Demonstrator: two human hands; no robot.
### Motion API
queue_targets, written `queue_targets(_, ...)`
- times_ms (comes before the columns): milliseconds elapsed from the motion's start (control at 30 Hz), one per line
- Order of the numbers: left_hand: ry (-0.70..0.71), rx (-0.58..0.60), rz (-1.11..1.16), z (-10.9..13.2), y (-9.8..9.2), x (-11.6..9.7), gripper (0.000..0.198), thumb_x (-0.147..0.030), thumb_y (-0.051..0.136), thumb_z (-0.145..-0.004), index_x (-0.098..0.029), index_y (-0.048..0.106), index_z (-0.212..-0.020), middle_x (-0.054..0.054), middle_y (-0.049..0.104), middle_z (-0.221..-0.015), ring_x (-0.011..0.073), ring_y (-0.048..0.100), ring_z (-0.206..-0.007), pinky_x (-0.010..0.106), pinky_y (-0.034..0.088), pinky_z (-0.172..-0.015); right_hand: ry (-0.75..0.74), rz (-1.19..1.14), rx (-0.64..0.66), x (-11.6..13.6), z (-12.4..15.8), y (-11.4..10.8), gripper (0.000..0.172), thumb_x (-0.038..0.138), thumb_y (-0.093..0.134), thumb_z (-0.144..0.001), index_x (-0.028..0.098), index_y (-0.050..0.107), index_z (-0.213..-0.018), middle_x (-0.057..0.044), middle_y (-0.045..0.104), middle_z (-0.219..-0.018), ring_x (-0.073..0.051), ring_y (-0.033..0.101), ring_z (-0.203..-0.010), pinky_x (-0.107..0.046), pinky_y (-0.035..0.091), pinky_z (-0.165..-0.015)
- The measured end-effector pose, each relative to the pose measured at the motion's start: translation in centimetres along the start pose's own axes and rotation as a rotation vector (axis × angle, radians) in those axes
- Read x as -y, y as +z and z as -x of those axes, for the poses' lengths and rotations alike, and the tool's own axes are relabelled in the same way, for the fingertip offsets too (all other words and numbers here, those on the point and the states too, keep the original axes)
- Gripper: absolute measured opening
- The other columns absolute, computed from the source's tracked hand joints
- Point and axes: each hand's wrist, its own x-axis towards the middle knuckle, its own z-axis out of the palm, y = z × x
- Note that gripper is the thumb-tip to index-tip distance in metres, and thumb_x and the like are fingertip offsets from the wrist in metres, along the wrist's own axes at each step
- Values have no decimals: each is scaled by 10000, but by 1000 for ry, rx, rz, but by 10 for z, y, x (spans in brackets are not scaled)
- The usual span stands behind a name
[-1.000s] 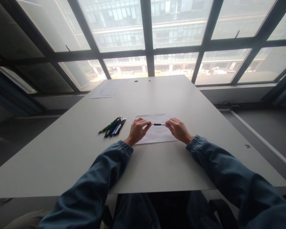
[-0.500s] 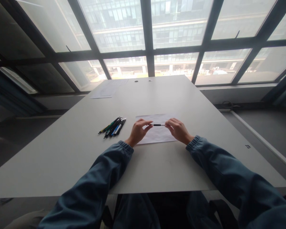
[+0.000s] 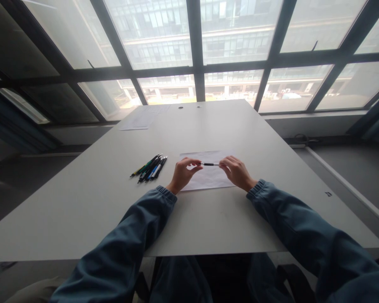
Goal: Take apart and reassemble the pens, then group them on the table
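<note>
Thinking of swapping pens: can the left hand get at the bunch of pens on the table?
Probably yes. The bunch of pens lies just left of the left hand, bare table between; its fingers would first have to release the pen.

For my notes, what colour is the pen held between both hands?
The pen looks black; the head view shows it best.
</note>
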Motion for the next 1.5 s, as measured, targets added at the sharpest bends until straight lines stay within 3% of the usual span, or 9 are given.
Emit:
queue_targets(533, -21, 6, -15, 1, 0, 0, 197, -386, 704, -895, -200, 763, -926, 53, 763, -843, 188, 668, -787, 333, 525, -727, -15, -20, -77, 0, 0, -1, 136, 256, 519, -1011, 225, 635, -946, -74, 673, -954, -228, 583, -903, -369, 465, -814)
queue_targets(1500, -24, 51, 0, 1, 0, -3, 298, -478, 657, -916, -213, 769, -838, 43, 768, -817, 190, 653, -769, 336, 513, -734, -49, -34, -77, 2, 0, -3, 147, 254, 512, -1010, 240, 640, -940, -72, 672, -960, -229, 581, -917, -385, 465, -826)
